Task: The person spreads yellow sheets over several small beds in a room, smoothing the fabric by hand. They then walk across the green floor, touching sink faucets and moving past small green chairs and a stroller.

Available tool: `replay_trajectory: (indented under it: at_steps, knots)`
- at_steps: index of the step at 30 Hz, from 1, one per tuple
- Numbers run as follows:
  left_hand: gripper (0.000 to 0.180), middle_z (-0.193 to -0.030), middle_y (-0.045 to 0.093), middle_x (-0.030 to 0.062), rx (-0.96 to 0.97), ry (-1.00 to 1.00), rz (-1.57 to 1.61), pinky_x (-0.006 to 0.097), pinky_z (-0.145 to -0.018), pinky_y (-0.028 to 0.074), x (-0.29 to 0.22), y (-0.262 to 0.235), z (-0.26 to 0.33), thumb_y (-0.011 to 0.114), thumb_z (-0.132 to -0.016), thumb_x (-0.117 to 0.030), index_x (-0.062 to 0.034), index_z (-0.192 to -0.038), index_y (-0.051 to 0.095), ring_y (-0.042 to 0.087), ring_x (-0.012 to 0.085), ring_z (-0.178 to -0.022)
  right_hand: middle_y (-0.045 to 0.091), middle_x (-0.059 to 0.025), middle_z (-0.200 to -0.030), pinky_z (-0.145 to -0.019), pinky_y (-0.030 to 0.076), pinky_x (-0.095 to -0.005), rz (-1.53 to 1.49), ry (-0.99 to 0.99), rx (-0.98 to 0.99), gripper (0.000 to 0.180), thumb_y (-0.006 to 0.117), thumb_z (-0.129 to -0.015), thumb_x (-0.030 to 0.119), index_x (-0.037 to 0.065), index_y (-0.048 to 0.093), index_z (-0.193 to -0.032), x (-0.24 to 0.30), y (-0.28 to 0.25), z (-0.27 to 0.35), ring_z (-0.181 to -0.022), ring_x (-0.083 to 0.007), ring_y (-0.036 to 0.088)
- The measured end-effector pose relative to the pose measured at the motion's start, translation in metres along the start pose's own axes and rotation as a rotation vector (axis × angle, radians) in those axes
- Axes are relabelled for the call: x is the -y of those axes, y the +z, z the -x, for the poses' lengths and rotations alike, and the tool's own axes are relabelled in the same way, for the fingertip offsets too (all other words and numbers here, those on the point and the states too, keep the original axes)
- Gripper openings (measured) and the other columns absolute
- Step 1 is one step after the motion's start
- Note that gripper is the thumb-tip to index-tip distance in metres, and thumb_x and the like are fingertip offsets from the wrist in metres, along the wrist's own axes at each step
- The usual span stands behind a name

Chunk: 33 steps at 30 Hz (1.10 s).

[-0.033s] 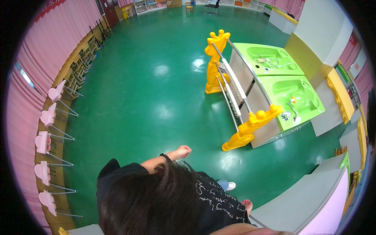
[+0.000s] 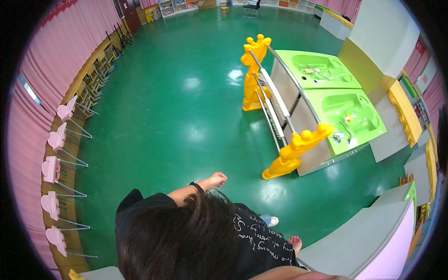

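Observation:
I look down past dark hair and a black shirt with white lettering. My left hand (image 2: 216,180) reaches forward over the green floor (image 2: 186,121), a black band on its wrist. Its fingers are curled in and it holds nothing. My right hand (image 2: 295,242) hangs low beside the shirt, near a grey counter (image 2: 359,238). Its fingers are loosely apart and nothing is in it. A yellow giraffe-shaped rail stand (image 2: 294,149) is the nearest thing ahead of my left hand, well out of reach.
Two lime-green sinks (image 2: 345,109) stand behind metal rails between two yellow giraffe figures (image 2: 254,70). Pink chairs (image 2: 53,168) hang in a row along the pink-curtained left wall. Shelves and a chair (image 2: 252,7) stand at the far end. A light shoe (image 2: 270,220) shows below.

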<state>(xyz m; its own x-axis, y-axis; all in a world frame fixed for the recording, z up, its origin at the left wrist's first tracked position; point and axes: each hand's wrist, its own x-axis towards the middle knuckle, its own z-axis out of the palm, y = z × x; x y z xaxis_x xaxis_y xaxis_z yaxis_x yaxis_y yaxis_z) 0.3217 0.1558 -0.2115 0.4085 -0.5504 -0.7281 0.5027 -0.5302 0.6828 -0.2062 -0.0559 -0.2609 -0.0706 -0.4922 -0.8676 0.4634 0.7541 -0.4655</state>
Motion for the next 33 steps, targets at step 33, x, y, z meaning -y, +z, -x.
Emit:
replay_trajectory:
  at_steps: [33]
  knots:
    - [0.012,-0.073,0.052,-0.0018,0.653,0.268,-0.595,0.022,-0.056,0.04,-0.341,0.908,-0.309,0.058,-0.079,-0.015,-0.01,-0.089,0.053,0.05,0.0085,-0.066,0.054,-0.0008,-0.079,-0.062,0.043,-0.0304,-0.582,-0.461,-0.025,0.017,0.05,-0.082,0.021,0.009,0.053,-0.094,0.73,-0.003,-0.227,-0.072,-0.0158,0.052]
